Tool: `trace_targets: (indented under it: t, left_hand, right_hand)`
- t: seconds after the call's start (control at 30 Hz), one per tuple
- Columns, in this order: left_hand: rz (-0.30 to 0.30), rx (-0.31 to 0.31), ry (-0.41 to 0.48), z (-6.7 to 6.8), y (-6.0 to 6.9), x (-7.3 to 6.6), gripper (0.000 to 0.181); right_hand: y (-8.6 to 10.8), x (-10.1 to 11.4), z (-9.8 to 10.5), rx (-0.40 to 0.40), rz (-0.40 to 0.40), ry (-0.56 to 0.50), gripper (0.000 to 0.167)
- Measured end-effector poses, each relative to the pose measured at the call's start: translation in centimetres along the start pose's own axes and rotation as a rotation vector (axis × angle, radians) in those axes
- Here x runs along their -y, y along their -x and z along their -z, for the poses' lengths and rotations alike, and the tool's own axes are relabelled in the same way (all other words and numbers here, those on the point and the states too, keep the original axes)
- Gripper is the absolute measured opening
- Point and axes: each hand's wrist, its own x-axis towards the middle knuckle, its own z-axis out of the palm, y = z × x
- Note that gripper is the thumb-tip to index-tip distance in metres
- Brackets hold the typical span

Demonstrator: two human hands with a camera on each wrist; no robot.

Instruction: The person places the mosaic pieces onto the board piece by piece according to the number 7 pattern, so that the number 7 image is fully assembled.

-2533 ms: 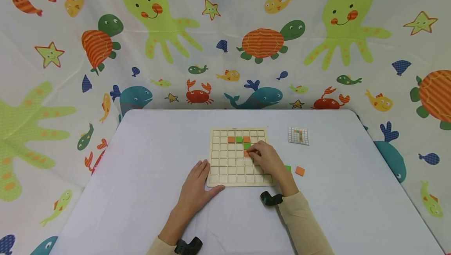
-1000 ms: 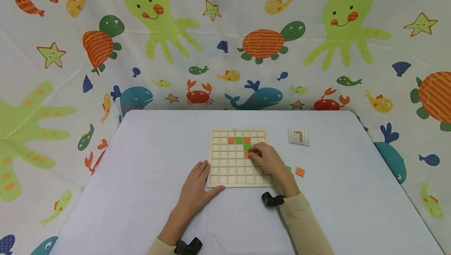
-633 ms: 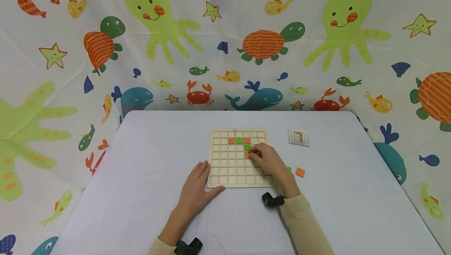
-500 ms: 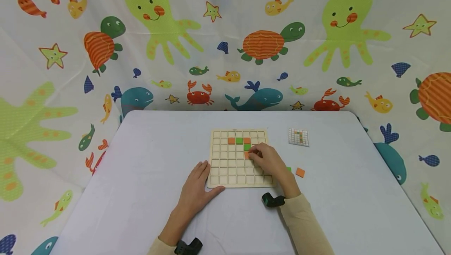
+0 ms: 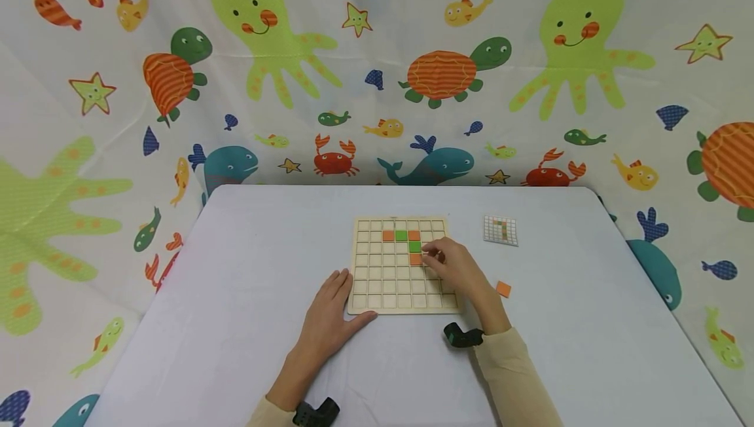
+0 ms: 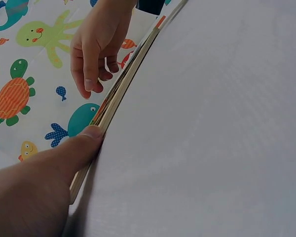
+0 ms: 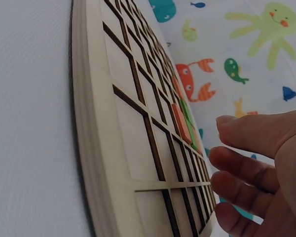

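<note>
A wooden grid board (image 5: 374,287) lies on the table. Its upper part holds a row of an orange tile (image 5: 388,236), a green tile (image 5: 401,236) and another orange tile (image 5: 414,236). Below the row's right end sit a green tile (image 5: 415,247) and an orange tile (image 5: 415,259). My left hand (image 5: 328,314) rests at the board's lower left corner, fingers along its left side, thumb on its near edge. Just right of the lowest orange tile is my right hand (image 5: 456,266); in the right wrist view its fingers (image 7: 244,163) are loosely bent with nothing between them.
A loose orange tile (image 5: 503,289) lies right of my right forearm. Farther back on the right is a small card (image 5: 501,230) printed with a coloured grid pattern. A sea-animal cloth (image 5: 353,99) hangs behind the white table (image 5: 253,250).
My right hand has let go of the lowest orange tile and shifted slightly right, so more of that tile shows. The forearm now covers the loose green tile. The left hand stays put.
</note>
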Motion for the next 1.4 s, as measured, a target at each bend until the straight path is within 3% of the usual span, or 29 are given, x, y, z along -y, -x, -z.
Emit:
trace_targets:
  t: [0.4, 0.93, 1.4]
  left_hand:
    - [0.002, 0.002, 0.004, 0.0, 0.0, 0.0, 0.092]
    - [0.001, 0.006, 0.010, 0.1, 0.1, -0.1, 0.091]
    - [-0.004, -0.002, 0.008, 0.1, 0.2, -0.1, 0.091]
  right_hand:
    - [0.8, 0.2, 1.3, -0.004, -0.056, 0.039, 0.029]
    - [2.2, -1.0, 2.8, -0.039, -0.071, 0.066, 0.029]
    - [3.3, -2.1, 4.0, 0.001, -0.133, 0.072, 0.034]
